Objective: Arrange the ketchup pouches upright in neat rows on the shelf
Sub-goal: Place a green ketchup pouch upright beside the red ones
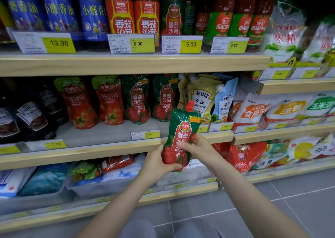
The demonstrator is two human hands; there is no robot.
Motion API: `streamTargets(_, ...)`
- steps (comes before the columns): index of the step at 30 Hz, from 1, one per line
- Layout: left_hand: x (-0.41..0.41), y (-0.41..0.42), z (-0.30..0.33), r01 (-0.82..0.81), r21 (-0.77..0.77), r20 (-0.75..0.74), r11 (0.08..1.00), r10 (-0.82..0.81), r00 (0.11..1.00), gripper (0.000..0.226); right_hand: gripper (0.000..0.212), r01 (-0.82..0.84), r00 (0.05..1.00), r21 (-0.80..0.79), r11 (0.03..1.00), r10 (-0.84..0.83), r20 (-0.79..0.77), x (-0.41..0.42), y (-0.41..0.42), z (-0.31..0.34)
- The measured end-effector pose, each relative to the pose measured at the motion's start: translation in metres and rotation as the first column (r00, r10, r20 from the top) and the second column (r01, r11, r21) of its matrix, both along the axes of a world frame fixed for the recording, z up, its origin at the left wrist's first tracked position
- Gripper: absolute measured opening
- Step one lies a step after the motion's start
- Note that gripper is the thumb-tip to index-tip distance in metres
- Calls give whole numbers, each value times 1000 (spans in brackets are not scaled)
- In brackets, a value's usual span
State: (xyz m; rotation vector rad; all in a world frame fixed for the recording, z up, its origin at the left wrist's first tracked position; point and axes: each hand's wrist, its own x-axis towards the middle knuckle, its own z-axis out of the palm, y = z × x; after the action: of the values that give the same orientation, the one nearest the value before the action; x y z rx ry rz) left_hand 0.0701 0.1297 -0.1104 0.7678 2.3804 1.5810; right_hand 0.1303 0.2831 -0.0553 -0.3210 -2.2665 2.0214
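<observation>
Just right of the frame's centre, in front of the middle shelf's wooden lip, a green ketchup pouch with a red cap is held upright, tilted a little to the right, clear of the shelf. Both hands have it: the left hand closes its grip around the lower left corner, thumb across the bottom edge, while the right hand grips the right side, its fingers laid over the printed front.

Behind the held pouch, on the middle shelf, two matching green pouches stand side by side, upright and near the back. To their left stand two red pouches with green tops; the leftmost of these leans to the right. Bare grey shelf lies in front of all four. A price tag reading 7.90 sits on the shelf edge just left of the held pouch.

Further right, pale Heinz pouches crowd together at uneven angles. Dark Heinz packs fill the left of the frame.

On the upper shelf, red ketchup bottles stand in a row above yellow price tags, with blue-labelled bottles at upper left. At lower left, the bottom shelf holds grey bins of bagged goods.
</observation>
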Motion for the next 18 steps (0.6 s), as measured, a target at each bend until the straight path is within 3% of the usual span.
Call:
streamTargets(3,6,6,-3,-60,-13,-88,998,59,994,55,61,203,979,104,974,-203,-7,-2,-19,-4)
streamTargets(7,-6,-7,13,67,-82,-221,994,-83,972,63,52,289,955,-3,957,-288,-74,-4,-19,2)
streamTargets(8,-15,-16,19,29,-111,-354,993,-67,933,63,52,293,952,-7,956,-292,-90,-6,-15,8)
streamTargets(10,-40,-41,26,-203,-185,-659,962,32,751,61,56,311,943,43,949,-302,-140,-14,-9,22)
streamTargets(11,-53,-55,27,-330,-238,-741,914,49,670,62,58,319,937,80,944,-302,-177,-20,-6,30)
streamTargets(14,-77,-86,16,-511,-396,-813,763,-33,581,73,58,355,912,182,917,-298,-281,-43,-4,48)
streamTargets(18,-87,-88,0,-558,-407,-852,723,-79,518,55,59,402,884,281,872,-290,-366,-74,-7,47)
